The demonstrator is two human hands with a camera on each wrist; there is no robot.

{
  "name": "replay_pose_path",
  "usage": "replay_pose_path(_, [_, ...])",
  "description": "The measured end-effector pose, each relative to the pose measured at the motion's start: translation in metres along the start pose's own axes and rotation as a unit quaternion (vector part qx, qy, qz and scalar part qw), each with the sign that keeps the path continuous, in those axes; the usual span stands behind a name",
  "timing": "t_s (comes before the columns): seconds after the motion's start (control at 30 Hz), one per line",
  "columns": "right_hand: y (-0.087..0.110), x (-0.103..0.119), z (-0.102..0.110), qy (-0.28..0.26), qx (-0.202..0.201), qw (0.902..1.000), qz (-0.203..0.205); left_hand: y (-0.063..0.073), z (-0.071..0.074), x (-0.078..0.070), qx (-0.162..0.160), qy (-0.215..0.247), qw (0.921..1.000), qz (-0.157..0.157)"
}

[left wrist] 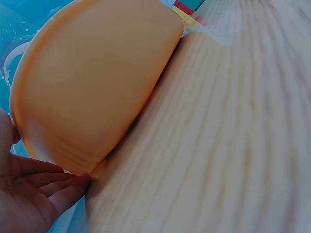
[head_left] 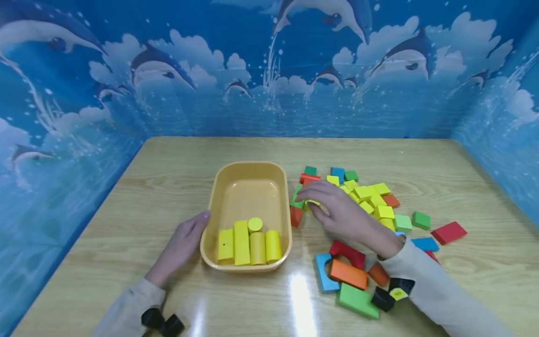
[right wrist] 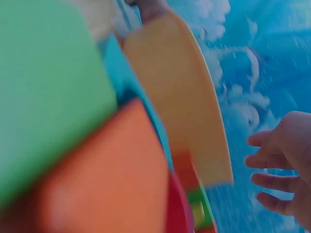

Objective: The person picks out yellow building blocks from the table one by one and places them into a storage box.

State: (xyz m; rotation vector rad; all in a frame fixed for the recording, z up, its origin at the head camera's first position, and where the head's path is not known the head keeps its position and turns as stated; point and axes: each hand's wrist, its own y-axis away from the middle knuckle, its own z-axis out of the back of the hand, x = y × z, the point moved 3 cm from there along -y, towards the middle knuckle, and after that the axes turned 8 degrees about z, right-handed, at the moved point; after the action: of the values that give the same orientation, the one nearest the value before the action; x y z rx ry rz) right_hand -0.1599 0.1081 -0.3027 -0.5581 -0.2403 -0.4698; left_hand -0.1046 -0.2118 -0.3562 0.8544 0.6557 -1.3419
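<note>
A yellow-tan plastic tray (head_left: 248,196) stands on the table with several yellow blocks and cylinders (head_left: 242,243) grouped at its near end. At its left side, my left hand (head_left: 185,241) holds it, thumb at the rim; in the left wrist view the fingers (left wrist: 70,191) touch the lower outer wall. My right hand (head_left: 337,208) is just right of the tray, above a pile of yellow blocks (head_left: 372,194). Its fingers are spread and loosely bent, and in the right wrist view the hand (right wrist: 286,170) shows nothing held. A bit of yellow (head_left: 312,202) shows below its thumb and fingers.
Under and beside the right forearm lie a blue arch (head_left: 324,276), an orange block (head_left: 348,274), a red arch (head_left: 349,254) and a green block (head_left: 358,299). More red, blue and green blocks ring the yellow pile. A dolphin-print curtain (head_left: 269,107) borders the table.
</note>
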Motion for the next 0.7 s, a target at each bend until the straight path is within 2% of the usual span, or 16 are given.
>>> replay_pose_path(0.23, [0.053, -0.035, 0.03, 0.045, 0.01, 0.9957, -0.08, -0.001, -0.001, 0.0, 0.008, 0.006, 0.9997, 0.023])
replay_pose_path(0.43, [0.095, -0.052, 0.049, 0.087, 0.028, 0.9868, -0.134, 0.0, -0.001, -0.001, 0.003, 0.001, 0.9998, 0.018])
replay_pose_path(0.57, [0.114, -0.057, 0.054, 0.103, 0.035, 0.9835, -0.144, 0.0, -0.001, 0.0, 0.003, -0.002, 0.9998, 0.017])
replay_pose_path(0.7, [0.122, -0.058, 0.058, 0.111, 0.038, 0.9826, -0.144, 0.0, -0.001, -0.001, 0.017, 0.002, 0.9996, 0.023])
